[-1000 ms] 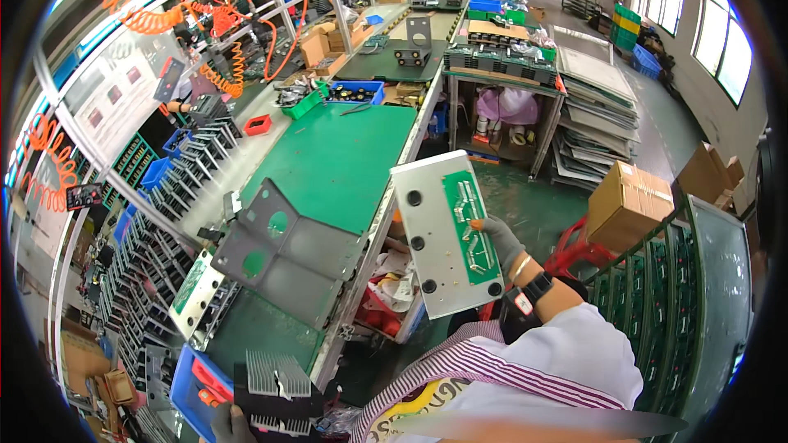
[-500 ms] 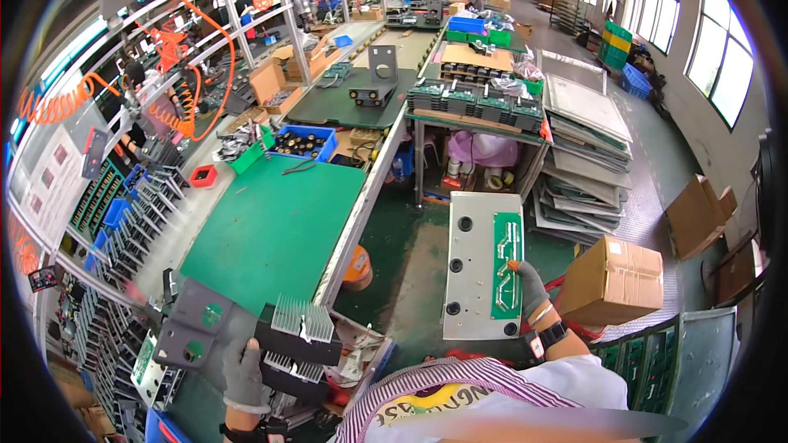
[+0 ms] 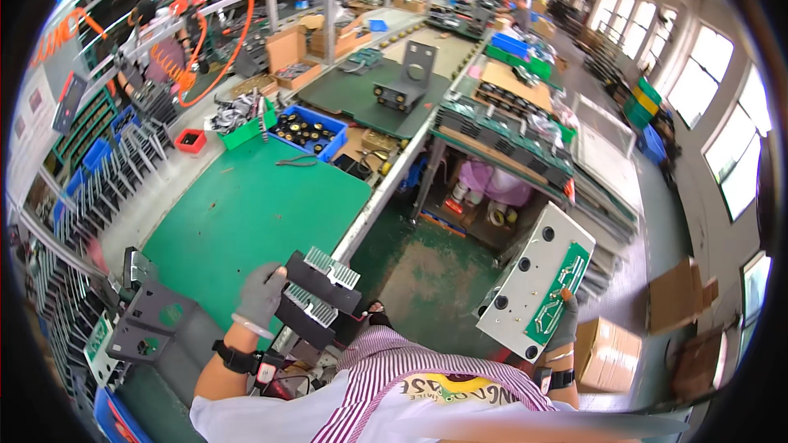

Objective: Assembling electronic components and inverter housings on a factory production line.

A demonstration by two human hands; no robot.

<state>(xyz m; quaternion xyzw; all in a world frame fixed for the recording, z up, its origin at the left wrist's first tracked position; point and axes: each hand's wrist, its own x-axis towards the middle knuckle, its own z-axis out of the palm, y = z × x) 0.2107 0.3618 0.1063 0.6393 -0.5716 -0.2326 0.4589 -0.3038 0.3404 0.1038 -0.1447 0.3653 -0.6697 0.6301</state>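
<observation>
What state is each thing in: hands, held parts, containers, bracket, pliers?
Left hand, gripping
Right hand, gripping
Finned black parts, held
Pale panel, held, tilted
Blue bin, open, filled
Green bin, open, filled
Red box, open
Grey bracket, upright
Pliers, lying on mat
Carton, apparently closed

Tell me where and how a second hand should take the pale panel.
I'd grip the pale panel by its long left edge, coming from the person's left, thumb on bare metal between the black round pieces. That edge runs straight and looks free, while the right hand holds the opposite edge, at the green circuit board.
</observation>
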